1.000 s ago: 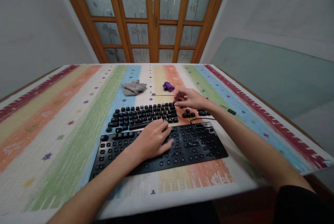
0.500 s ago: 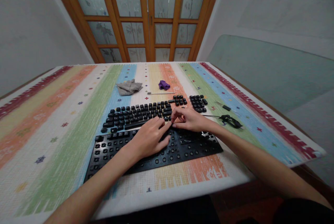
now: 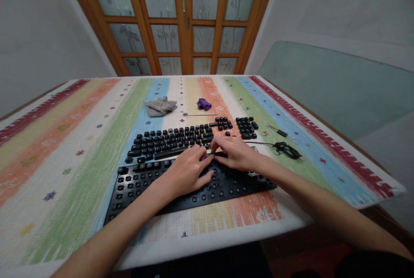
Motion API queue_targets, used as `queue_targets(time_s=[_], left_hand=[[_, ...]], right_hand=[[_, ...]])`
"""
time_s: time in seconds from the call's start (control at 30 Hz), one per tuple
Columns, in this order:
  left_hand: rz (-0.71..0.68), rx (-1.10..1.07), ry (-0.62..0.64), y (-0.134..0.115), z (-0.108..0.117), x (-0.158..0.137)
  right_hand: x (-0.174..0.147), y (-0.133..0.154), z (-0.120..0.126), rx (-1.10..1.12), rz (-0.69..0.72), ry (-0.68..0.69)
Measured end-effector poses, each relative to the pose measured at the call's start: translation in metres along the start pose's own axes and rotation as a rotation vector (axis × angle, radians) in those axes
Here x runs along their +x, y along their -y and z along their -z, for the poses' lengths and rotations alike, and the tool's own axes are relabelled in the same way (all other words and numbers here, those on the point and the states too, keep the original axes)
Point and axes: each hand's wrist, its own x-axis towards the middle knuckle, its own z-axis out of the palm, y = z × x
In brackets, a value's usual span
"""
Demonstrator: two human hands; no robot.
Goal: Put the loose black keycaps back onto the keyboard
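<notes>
A black keyboard base (image 3: 200, 198) lies slightly askew near the table's front edge, most of its key positions bare, with keycaps along the upper left row. My left hand (image 3: 186, 168) rests over its middle, index finger stretched toward my right fingertips and thumb apart below. At the base's back edge, my right hand (image 3: 237, 153) has thumb and fingers bent together. A small dark piece shows at these fingertips, too hidden to name for certain. Behind the base, loose black keycaps (image 3: 174, 137) are laid out in keyboard order, including a long spacebar (image 3: 170, 153).
Beyond the keycaps lie a grey cloth (image 3: 160, 106), a purple cloth (image 3: 204, 104) and a thin brush-like stick (image 3: 200, 115). To the right are a coiled black cable (image 3: 287, 150) and a small tool with a dark handle (image 3: 282, 133). A striped tablecloth (image 3: 106, 140) covers the table.
My right hand has turned over and lowered slightly onto the base's back edge, its fingers now more downward. My left hand stays nearly in place. The view has shifted slightly.
</notes>
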Motion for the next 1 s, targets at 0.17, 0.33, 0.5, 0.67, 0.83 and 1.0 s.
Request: queue_targets(time_s=[0.17, 0.33, 0.5, 0.67, 0.83, 1.0], left_hand=[[-0.002, 0.050, 0.000, -0.003, -0.001, 0.002], [0.000, 0.062, 0.016, -0.005, -0.001, 0.003], [0.001, 0.067, 0.023, -0.003, -0.004, 0.003], [0.005, 0.070, 0.019, -0.002, -0.005, 0.004], [0.007, 0.034, 0.015, 0.001, -0.003, 0.003], [0.012, -0.034, -0.008, 0.007, 0.006, -0.002]], right_hand=[[0.001, -0.001, 0.000, 0.005, 0.005, -0.014], [0.002, 0.000, -0.001, -0.002, -0.018, 0.002], [0.003, -0.003, -0.002, -0.004, -0.004, 0.030], [0.004, -0.004, -0.003, 0.002, 0.006, 0.021], [0.009, 0.000, 0.011, -0.025, -0.004, 0.125], [0.028, -0.016, 0.030, -0.020, -0.016, 0.150]])
